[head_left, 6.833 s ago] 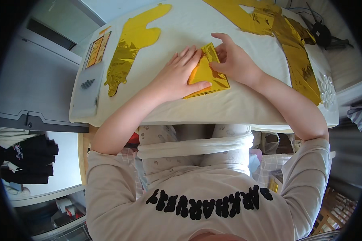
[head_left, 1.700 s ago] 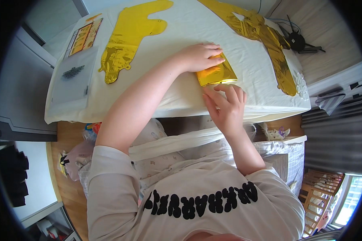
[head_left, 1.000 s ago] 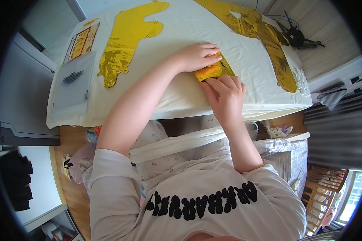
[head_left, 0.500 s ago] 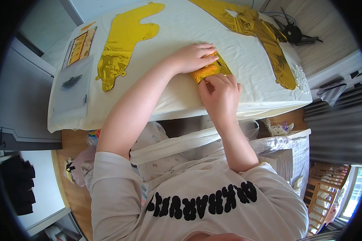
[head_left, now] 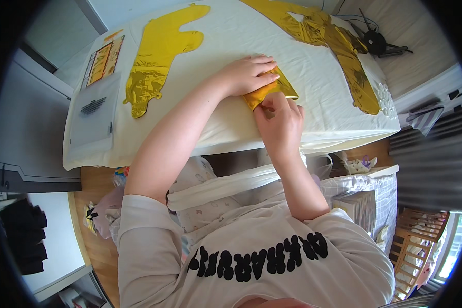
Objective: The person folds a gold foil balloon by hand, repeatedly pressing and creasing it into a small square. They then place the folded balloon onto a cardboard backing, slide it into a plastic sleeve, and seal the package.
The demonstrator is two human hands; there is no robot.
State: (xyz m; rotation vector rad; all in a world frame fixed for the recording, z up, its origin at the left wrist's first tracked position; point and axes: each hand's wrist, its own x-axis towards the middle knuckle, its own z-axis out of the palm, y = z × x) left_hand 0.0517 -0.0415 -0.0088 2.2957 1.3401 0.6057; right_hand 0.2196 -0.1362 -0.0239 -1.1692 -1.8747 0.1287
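Since the frame of about two seconds ago, the right hand [head_left: 282, 120] has moved up from just in front of the folded gold foil [head_left: 286, 85] onto its near edge, while the left hand [head_left: 247, 75] stays on the upper left part of it. That folded foil lies near the front of the white-covered table [head_left: 205, 126], roughly in the middle, with its right corner showing beyond the fingers and an orange sheen on its left portion. Palm down, the left hand rests on the foil with its fingers stretched out, not wrapped around anything. Thumb and forefinger of the right hand are curled close to each other at the near edge, but their tips are partly hidden, so I cannot tell whether they are clamped on the foil. To the left, a flat gold foil shape [head_left: 161, 54] with rounded lobes lies well apart from the hands, and beyond it are a printed card [head_left: 106, 61] and a clear plastic sleeve [head_left: 91, 118]. On the right, a long wrinkled gold foil piece [head_left: 348, 64] runs down toward clear round discs [head_left: 386, 101], near a black device with antennas [head_left: 376, 42].
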